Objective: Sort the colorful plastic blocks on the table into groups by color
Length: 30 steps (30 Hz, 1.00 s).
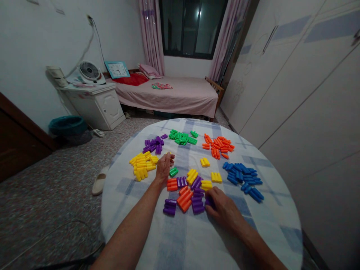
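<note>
Purple block (208, 202) under curled right hand (225, 212) fingertips | left hand (164, 167) half-closed beside yellow pile (142, 165)

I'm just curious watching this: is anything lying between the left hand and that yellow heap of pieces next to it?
Nothing visible. The left hand hovers by the right edge of the yellow heap, with only bare checked tablecloth between them. The loose green piece lies on the hand's other side, toward the mixed cluster.

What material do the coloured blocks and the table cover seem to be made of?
The coloured blocks look like moulded plastic: bright uniform colours, smooth rounded ridges, slight gloss. The table cover appears to be woven cloth, matte, with a pale blue check pattern, though coated fabric is possible.
</note>
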Motion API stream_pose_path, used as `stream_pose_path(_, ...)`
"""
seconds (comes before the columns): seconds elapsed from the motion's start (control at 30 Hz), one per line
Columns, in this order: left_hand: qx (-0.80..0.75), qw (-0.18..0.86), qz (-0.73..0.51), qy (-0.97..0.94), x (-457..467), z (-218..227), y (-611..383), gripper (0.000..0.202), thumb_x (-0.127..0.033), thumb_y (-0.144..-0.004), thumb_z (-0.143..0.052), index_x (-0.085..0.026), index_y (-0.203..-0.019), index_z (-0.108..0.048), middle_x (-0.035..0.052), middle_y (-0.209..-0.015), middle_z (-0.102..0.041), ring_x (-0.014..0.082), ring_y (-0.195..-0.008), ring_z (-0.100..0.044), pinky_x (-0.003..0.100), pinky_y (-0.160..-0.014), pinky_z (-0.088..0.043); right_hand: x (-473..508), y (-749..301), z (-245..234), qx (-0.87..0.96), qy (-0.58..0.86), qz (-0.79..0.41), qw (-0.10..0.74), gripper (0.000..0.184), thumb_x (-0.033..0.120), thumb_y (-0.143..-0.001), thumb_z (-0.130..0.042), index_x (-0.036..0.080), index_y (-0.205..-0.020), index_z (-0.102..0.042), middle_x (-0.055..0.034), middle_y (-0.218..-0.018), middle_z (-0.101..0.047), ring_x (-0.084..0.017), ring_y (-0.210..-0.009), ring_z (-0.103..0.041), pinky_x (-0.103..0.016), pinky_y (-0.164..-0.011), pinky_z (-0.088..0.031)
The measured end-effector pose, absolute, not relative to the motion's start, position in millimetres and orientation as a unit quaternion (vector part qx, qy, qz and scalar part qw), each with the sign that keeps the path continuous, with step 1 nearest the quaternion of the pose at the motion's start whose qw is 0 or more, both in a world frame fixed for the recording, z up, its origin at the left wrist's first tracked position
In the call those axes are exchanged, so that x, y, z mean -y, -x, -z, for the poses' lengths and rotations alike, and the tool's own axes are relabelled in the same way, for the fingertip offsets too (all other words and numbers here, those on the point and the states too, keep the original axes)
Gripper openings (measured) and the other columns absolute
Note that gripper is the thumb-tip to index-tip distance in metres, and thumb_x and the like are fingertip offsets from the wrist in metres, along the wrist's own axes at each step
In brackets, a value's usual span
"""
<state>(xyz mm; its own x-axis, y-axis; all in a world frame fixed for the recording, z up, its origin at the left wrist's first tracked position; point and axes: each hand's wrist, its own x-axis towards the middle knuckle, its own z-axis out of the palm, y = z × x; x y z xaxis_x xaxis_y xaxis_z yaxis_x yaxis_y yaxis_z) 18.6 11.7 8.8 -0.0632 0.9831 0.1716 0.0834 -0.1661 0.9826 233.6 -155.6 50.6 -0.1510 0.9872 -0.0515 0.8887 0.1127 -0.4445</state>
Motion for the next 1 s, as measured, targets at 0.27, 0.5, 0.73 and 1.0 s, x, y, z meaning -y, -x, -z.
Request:
stream_pose_path(0.27,-0.486,0.423,-0.539,-0.542,-13,-5,-19,0.063,-0.068,-0.081,-0.035,-0.013,-0.084,-0.065,0.0045,-0.068,-0.062,0.0135,-0.062,-0.057,0.025,-0.057,-0.045,147,-216,-58,0.738,0.622,-0.156,0.21,0.03,0.023,-0.085,-0.044,0.023,-0.114,-0.054,-0.0062,-0.106,-0.055,-0.017,-0.091,-0.056,-0.028,-0.08,-0.044)
stream_pose_path(0.5,-0.479,0.422,-0.537,-0.551,-12,-6,-19,0.058,-0.064,-0.083,-0.037,-0.013,-0.082,-0.064,0.0046,-0.068,-0.061,0.013,-0.062,-0.057,0.026,-0.058,-0.046,135,-206,-53,0.761,0.62,-0.121,0.146,0.024,0.021,-0.083,-0.048,0.023,-0.105,-0.057,-0.0059,-0.103,-0.055,-0.018,-0.092,-0.054,-0.026,-0.074,-0.043)
stream_pose_path(0.73,-0.484,0.413,-0.52,-0.57,-10,-7,-19,0.057,-0.061,-0.085,-0.036,-0.013,-0.083,-0.065,0.0042,-0.066,-0.06,0.0132,-0.061,-0.058,0.028,-0.06,-0.048,126,-201,-51,0.758,0.597,-0.153,0.214,0.014,0.014,-0.077,-0.047,0.02,-0.088,-0.051,-0.0009,-0.085,-0.057,-0.013,-0.073,-0.052,-0.024,-0.065,-0.037)
stream_pose_path(1.0,-0.491,0.406,-0.513,-0.575,-9,-9,-18,0.058,-0.062,-0.084,-0.035,-0.013,-0.083,-0.065,0.0046,-0.065,-0.06,0.0146,-0.062,-0.058,0.028,-0.059,-0.047,71,-180,-65,0.757,0.584,-0.161,0.246,0.012,0.014,-0.076,-0.053,0.019,-0.087,-0.053,0.0003,-0.081,-0.057,-0.012,-0.072,-0.051,-0.024,-0.065,-0.035)
